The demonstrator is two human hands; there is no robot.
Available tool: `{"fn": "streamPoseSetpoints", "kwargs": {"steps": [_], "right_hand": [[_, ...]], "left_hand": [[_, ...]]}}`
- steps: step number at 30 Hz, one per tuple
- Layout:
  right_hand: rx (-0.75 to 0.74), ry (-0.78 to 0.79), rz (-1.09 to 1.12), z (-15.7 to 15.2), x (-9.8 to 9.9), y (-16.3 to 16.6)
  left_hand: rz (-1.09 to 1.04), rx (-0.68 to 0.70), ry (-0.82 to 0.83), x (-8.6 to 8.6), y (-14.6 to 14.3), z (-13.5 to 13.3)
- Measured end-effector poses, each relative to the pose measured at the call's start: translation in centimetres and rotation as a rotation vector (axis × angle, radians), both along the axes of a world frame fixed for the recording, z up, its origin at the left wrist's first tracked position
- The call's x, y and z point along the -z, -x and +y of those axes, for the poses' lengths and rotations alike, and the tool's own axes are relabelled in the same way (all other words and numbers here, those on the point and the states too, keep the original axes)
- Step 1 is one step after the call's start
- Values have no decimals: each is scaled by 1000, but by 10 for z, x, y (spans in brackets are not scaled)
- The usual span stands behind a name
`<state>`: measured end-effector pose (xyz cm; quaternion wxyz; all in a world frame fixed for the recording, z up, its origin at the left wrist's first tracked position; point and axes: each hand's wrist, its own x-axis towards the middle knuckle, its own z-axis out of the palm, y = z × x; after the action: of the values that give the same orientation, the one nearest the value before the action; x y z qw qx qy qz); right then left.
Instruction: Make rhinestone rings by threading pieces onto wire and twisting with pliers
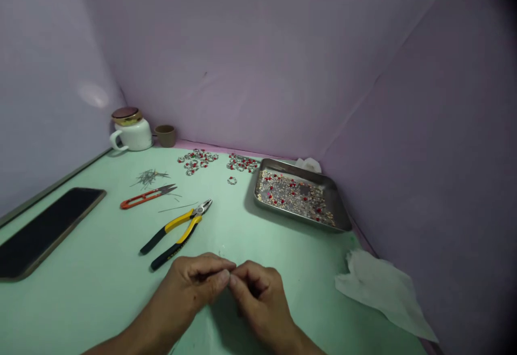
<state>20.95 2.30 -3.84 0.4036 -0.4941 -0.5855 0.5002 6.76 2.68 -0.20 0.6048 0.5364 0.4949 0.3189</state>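
Observation:
My left hand and my right hand meet fingertip to fingertip low over the green table, both pinched closed on something too small to make out. Just beyond my left hand lie yellow-handled pliers. Orange thread snips and a small heap of thin metal pins lie farther back on the left. A steel tray of small red and silver beads sits at the right. Finished bead rings are spread near the back wall.
A dark phone lies at the left edge. A white lidded mug and a small brown cup stand in the back corner. A crumpled white tissue lies at the right. Purple walls enclose the table.

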Motion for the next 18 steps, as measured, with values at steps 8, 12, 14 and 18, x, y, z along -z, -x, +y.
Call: {"fn": "streamPoseSetpoints", "kwargs": {"steps": [8, 12, 14, 18], "right_hand": [[-115, -196, -269, 18, -16, -20], [-219, -313, -747, 20, -12, -21], [-271, -347, -904, 16, -5, -16], [-225, -292, -889, 14, 4, -9]], "left_hand": [[-136, -252, -10, -18, 20, 10], [-214, -327, -30, -26, 26, 17], [-178, -313, -48, -27, 25, 17], [-86, -199, 30, -27, 15, 2]]}}
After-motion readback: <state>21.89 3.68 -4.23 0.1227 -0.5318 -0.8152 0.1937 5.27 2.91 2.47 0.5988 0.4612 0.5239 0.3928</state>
